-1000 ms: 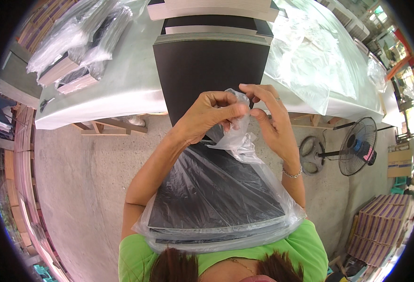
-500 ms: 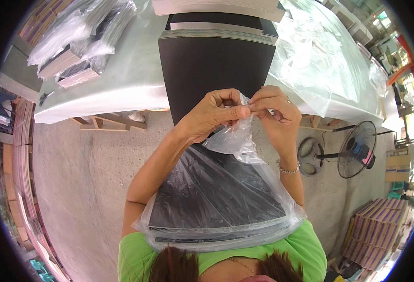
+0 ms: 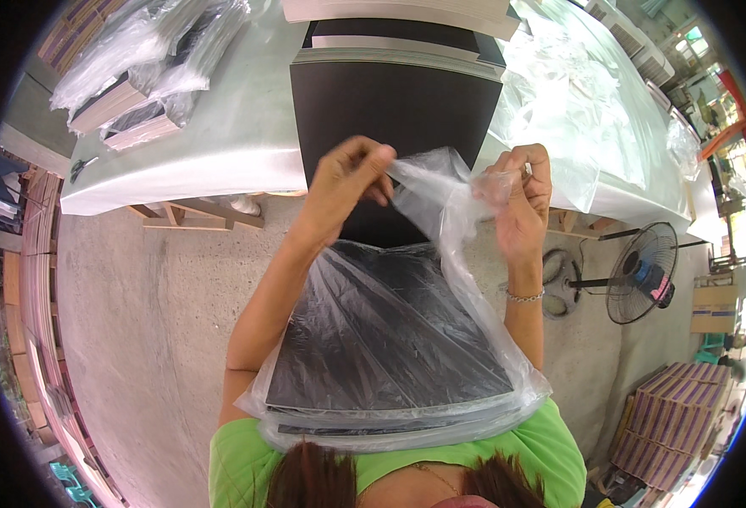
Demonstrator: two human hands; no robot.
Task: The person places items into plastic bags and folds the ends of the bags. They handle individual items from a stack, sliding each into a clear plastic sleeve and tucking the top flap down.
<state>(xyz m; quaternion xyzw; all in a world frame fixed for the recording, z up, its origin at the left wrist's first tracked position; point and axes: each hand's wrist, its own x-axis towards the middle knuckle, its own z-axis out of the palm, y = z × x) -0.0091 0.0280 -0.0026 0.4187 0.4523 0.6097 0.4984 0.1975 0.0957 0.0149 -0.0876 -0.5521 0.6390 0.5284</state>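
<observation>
Against my body rests a clear plastic bag with a stack of black sheets inside. The bag's mouth is gathered upward and stretched between my two hands. My left hand pinches one side of the bag's mouth between thumb and fingers. On the other side, my right hand, with a bracelet at the wrist, grips the opposite edge of the plastic. Beyond my hands stands a large black stack with pale sheet edges along its top.
The table has a pale cover. Bagged stacks and scissors lie at its left, loose clear plastic bags at its right. A black fan stands on the right, near a bundle of striped cartons.
My hands, together at the bag's gathered mouth before, have moved apart, left hand to the left and right hand slightly right. The plastic between them is now spread out.
</observation>
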